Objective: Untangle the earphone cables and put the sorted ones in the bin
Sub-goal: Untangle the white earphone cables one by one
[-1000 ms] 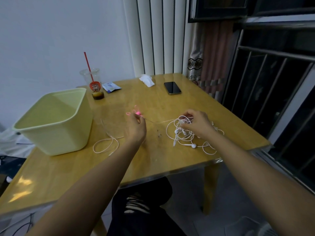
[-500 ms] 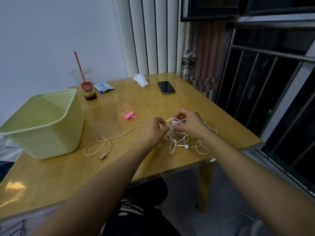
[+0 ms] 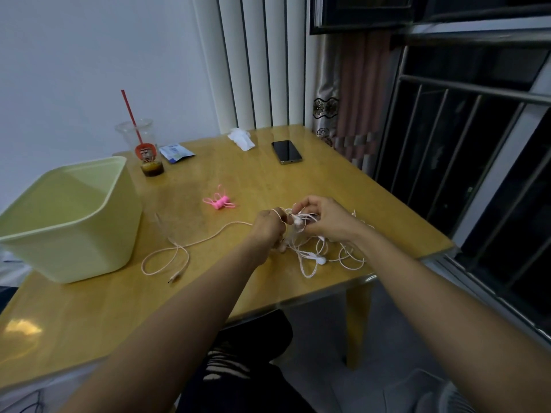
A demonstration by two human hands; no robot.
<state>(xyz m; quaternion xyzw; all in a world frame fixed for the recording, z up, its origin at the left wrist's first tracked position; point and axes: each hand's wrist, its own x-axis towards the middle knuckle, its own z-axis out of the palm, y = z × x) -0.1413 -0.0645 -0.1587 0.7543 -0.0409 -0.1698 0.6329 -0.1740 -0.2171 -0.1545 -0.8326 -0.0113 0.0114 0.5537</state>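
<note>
**Clerk:** First entry?

**Keeper:** Tangle (image 3: 316, 254) of white earphone cables. It lies on the table (image 3: 89, 308), by the near edge toward the right corner. One earbud (image 3: 321, 260) lies on its near side.

**Clerk:** Hands?

**Keeper:** Left hand (image 3: 267, 229): fingers curled round a strand, with one loop lying over the knuckles. Right hand (image 3: 326, 219): thumb and fingertips pinch strands at the top of the tangle. The two hands are just beside each other.

**Clerk:** Any cable lying apart from the heap?

**Keeper:** Loose cable (image 3: 208, 238). It runs left from the left hand and coils in a loop near the bin, with a plug (image 3: 174, 277) at its end.

**Clerk:** Bin?

**Keeper:** Bin (image 3: 74, 248), pale green, upright at the left edge, well apart from the tangle.

**Clerk:** Other stock?

**Keeper:** Pink bundle (image 3: 220, 201), mid-table, near the hands but apart from them.

**Clerk:** Labels, writing?

**Keeper:** Three entries.
- Cup (image 3: 143, 144), clear, at the far left corner, with a red straw (image 3: 128, 114) and dark dregs. It bears an orange sticker whose print is too small to read.
- Packet (image 3: 176, 152), blue and white, just beside the cup. The lettering is illegible.
- Phone (image 3: 286, 152), screen dark, toward the far right corner. I cannot tell the brand.

**Clerk:** Last?

**Keeper:** Tissue (image 3: 241, 138), crumpled, at the far edge between packet and phone.
</note>
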